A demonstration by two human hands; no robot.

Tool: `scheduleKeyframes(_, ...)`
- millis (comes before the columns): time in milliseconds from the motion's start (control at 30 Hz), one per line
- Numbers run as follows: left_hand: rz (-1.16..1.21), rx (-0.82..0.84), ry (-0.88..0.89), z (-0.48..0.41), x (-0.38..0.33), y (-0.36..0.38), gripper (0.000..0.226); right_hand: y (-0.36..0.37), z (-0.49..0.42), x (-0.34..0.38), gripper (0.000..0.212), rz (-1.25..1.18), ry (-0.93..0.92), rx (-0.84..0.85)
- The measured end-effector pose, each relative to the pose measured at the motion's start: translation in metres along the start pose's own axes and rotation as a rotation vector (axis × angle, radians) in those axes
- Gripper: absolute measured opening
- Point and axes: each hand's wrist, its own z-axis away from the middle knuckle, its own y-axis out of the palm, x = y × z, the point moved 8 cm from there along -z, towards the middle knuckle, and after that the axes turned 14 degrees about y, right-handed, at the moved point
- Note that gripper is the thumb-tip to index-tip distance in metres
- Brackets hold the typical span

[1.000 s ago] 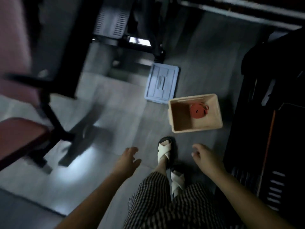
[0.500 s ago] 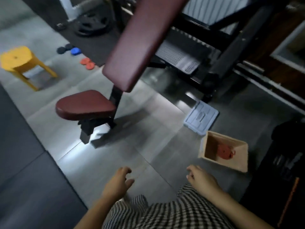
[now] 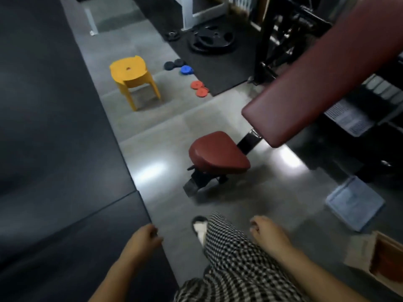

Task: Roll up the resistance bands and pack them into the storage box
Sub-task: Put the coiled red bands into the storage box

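Empty-handed, the person turns from the box toward the far floor.

Since a second ago the view has swung up and left: the dark mat [image 3: 54,149] now fills the left side, the maroon bench [image 3: 218,153] sits mid-frame, and a yellow stool [image 3: 130,73] has come into sight. The storage box [image 3: 359,251] has slid to the lower right edge, with an orange blur inside that is probably a rolled band already packed. Beside the stool lie small red discs [image 3: 199,88] and a blue disc [image 3: 186,69], seemingly more bands, so fetching likely comes next. The left hand [image 3: 141,236] and right hand [image 3: 268,234] stay empty, with fingers loosely curled.
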Motion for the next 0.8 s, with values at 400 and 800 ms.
scheduleKeyframes(400, 0.000, -0.085, 0.008, -0.144, 0.092, -0.246, 0.027, -0.092, -0.148, 0.344, 0.028, 0.133, -0.198, 0.040)
scheduleKeyframes(800, 0.064, -0.144, 0.108, -0.382, 0.122, -0.481, 0.038, -0.202, -0.314, 0.495, 0.029, 0.030, 0.010, 0.036)
